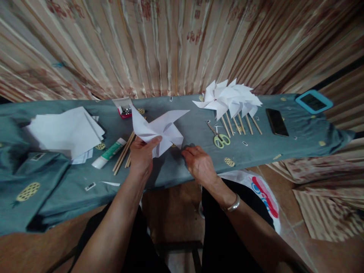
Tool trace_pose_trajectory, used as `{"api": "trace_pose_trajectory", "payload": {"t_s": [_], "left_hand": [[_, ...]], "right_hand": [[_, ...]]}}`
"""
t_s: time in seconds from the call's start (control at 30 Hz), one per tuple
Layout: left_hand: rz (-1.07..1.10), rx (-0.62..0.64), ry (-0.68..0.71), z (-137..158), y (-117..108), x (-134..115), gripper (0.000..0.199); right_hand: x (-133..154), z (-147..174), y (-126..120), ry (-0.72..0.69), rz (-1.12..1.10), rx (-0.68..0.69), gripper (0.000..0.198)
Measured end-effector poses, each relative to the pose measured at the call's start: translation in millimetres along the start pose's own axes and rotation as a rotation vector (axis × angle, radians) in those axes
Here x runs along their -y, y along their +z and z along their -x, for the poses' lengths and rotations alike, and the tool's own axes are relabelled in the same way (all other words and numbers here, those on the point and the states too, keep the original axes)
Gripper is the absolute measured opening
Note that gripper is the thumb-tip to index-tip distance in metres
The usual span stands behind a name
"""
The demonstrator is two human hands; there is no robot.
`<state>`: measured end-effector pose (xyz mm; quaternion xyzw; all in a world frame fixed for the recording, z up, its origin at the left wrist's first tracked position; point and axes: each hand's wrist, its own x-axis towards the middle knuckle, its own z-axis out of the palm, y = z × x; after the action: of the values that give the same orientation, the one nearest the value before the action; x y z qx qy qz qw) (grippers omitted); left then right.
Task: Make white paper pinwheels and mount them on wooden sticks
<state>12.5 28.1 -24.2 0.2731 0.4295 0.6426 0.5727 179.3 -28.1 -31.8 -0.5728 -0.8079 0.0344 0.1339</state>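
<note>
My left hand (143,153) grips a white paper pinwheel (170,131), its thumb pressed near the centre where the folded points meet. No stick shows on this pinwheel. To its right, my right hand (199,162) is low over the cloth with its fingers curled together. Whatever those fingers hold, if anything, is hidden. Several wooden sticks (123,153) lie beside my left hand, partly covered by it. Behind them stands a small open red box (125,112) of tiny metal pieces, too small to make out.
Finished-looking pinwheels on sticks (222,99) overlap at the back right. Near them lie green-handled scissors (221,140), a dark phone (277,122) and a blue-framed device (314,101). On the left are a paper stack (65,131) and a glue stick (109,153). A curtain (170,45) hangs behind.
</note>
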Motion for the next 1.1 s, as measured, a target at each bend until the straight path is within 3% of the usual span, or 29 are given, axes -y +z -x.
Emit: {"api": "trace_pose_trajectory", "payload": {"t_s": [0.17,0.3,0.4,0.73,1.1], "left_hand": [[-0.047,0.000,0.001,2,3,3,0.029],[-0.090,0.025,0.047,6,7,6,0.023],[-0.144,0.046,0.088,10,11,8,0.020],[-0.103,0.094,0.125,14,18,-4,0.015],[-0.138,0.099,0.009,25,24,9,0.021]], "right_hand": [[2,2,-4,0.007,-0.334,-0.138,0.021],[12,2,-13,0.113,-0.640,-0.289,0.012],[21,-1,-21,0.148,-0.737,-0.367,0.011],[29,-1,-52,0.169,-0.650,-0.495,0.010],[27,4,-46,0.110,-0.369,-0.457,0.015]]}}
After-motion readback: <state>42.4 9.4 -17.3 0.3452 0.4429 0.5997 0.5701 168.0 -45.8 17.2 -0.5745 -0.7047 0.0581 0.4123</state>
